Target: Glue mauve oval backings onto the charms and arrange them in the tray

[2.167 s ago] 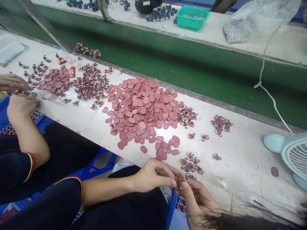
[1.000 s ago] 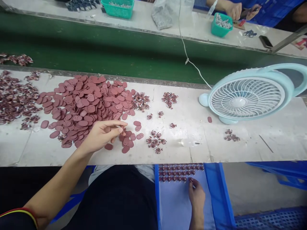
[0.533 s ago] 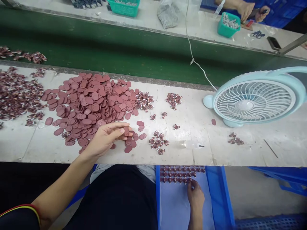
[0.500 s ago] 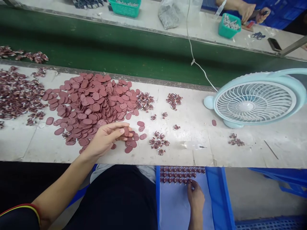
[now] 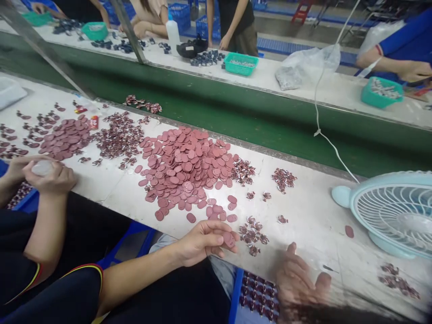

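My left hand point(image 5: 205, 243) pinches a reddish-brown oval disc point(image 5: 228, 239) with small holes, held over the table's near edge. Beside it lies a large heap of like oval discs point(image 5: 182, 166). My right hand point(image 5: 300, 276), blurred, is over the table edge with its fingers apart. A clear bottle with a dark thin tip point(image 5: 329, 268) lies close by, partly hidden by that hand. Several small brown-and-white figure pieces point(image 5: 251, 231) lie between the hands. Below, a blue-rimmed tray point(image 5: 236, 292) holds rows of brown pieces, partly covered by my right hand and a dark blur.
A light-blue fan point(image 5: 401, 216) stands at right, its white cord rising. Beyond the green gap point(image 5: 236, 112) is another bench with teal baskets point(image 5: 241, 64) and people working. At left, a co-worker's hands point(image 5: 47, 173) hold something whitish, near more discs and pieces point(image 5: 118, 135).
The view has swung left, bringing in co-workers. My right hand has left the tray's rows and risen to the table near the bottle. My left hand still holds the disc, now clear of the heap.
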Motion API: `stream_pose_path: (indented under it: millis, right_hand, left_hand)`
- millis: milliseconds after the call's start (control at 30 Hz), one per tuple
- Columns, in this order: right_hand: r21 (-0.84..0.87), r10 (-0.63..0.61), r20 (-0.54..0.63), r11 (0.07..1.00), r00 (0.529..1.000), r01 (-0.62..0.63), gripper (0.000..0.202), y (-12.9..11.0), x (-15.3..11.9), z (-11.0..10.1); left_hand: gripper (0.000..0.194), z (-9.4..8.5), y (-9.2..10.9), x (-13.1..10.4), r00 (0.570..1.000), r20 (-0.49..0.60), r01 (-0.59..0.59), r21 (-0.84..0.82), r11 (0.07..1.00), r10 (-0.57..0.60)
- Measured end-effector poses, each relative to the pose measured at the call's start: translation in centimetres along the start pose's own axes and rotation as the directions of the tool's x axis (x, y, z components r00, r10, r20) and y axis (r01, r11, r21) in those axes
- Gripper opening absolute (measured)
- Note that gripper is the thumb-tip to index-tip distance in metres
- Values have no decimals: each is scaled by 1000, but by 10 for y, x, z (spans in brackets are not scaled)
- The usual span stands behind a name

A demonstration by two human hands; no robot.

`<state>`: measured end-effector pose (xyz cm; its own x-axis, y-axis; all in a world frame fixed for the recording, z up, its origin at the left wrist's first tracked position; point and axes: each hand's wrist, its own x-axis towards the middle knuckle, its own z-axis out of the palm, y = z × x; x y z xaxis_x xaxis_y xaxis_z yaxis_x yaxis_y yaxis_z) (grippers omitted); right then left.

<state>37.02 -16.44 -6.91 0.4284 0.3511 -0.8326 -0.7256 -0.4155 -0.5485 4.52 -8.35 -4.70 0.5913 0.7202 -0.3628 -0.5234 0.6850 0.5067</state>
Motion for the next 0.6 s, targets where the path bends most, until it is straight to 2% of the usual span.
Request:
stream_pose_path:
  millis: [133,267,333,433,500,600]
  right_hand:
    - [-21,-16,77,1000,997,17,59,-9,-15,31]
    - [-7,-73,188,997,979,76,55,1,-35,39]
    - [36,-153,286,988,946,149,54,9,-40,37]
    - [81,-288,428,956,857,281,50,23,-38,27]
    - [59,-336,495,933,801,355,51,32,-36,23]
    - [-7,-373,476,904,796,427,56,46,-40,25]
  left_hand:
    - [43,5,-5,-4,1000,2,25,-74,997,-25]
    - [51,7,-3,-1,998,-26,55,-60,997,-57]
    - [57,8,-3,3,995,-26,95,-52,994,-97]
    - [60,11,-4,7,990,-26,140,-56,989,-142]
    - [58,13,-6,7,989,-16,144,-66,987,-146]
    - [56,11,-11,5,994,20,113,-78,991,-112]
